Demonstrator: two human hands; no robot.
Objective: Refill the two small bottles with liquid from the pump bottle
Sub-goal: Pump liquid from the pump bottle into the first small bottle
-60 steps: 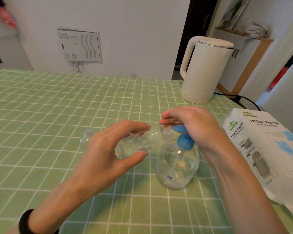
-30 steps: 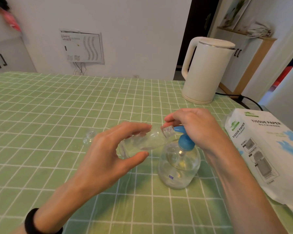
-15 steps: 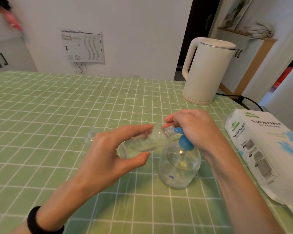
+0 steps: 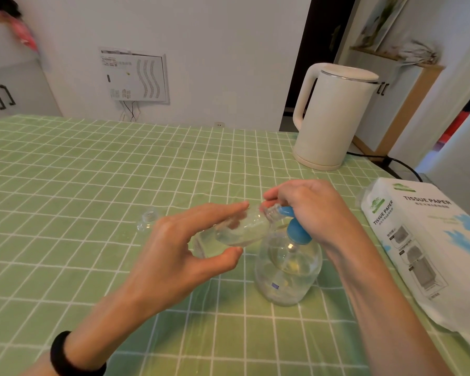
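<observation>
1. Head view: a green checked tablecloth (image 4: 79,172) runs far out to the left of the left hand (image 4: 179,253) and beyond both hands to a white wall. A white kettle (image 4: 334,115) stands well beyond the right hand (image 4: 310,210), and a tissue pack (image 4: 429,248) lies near that hand's right side.
2. The left hand (black band on its wrist) grips a clear small bottle (image 4: 244,229) between thumb and fingers. The bottle is tilted almost flat, with its mouth at the blue spout.
3. The right hand curls over the blue pump head (image 4: 296,232). The pump bottle (image 4: 288,270) stands upright under it, just right of the left thumb.
4. A second small bottle (image 4: 147,221) with an open mouth stands just beyond the left knuckles, untouched.
5. The pack reads "TISSUE PAPER". A small blue sticker low on the pump bottle is too small to read.
</observation>
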